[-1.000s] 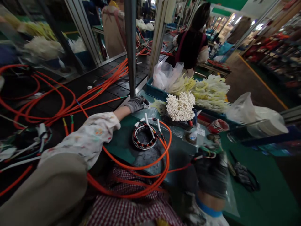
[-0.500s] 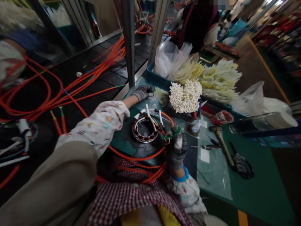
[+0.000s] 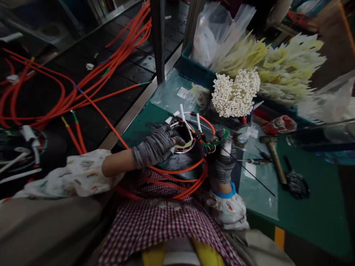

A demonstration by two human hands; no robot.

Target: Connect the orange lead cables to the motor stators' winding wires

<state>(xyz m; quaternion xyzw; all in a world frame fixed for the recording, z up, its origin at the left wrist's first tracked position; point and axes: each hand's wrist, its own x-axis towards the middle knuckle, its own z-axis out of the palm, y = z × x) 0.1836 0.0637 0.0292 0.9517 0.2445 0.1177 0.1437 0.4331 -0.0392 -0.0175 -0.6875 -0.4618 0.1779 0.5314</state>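
My left hand [image 3: 156,145], in a grey knit glove, reaches over a round motor stator [image 3: 185,150] on the green table. A small pale yellow piece of sheet [image 3: 186,145] is pinched at its fingertips, above the stator's ring. My right hand [image 3: 225,157], gloved with a white wrap on one finger, grips a curved green circuit board [image 3: 223,137] with thin wires. A thin black strip [image 3: 252,173] slants out from that hand. White sleeves [image 3: 184,117] and an orange cable [image 3: 208,123] rise from the stator. Orange cable loops [image 3: 191,188] hang over my lap.
White sticks in a bundle [image 3: 235,94] and pale yellow sheets [image 3: 288,70] stand in a blue-green bin [image 3: 191,66] behind. To the right lie a hammer [image 3: 274,159], a screwdriver [image 3: 255,161] and black-handled scissors [image 3: 296,183]. A metal post [image 3: 158,40] stands ahead; orange cables [image 3: 122,74] lie left.
My left hand has come back from beside the pale sheets to the stator, now with a pale yellow piece. The thin black strip now shows at my right hand. The view has tilted down.
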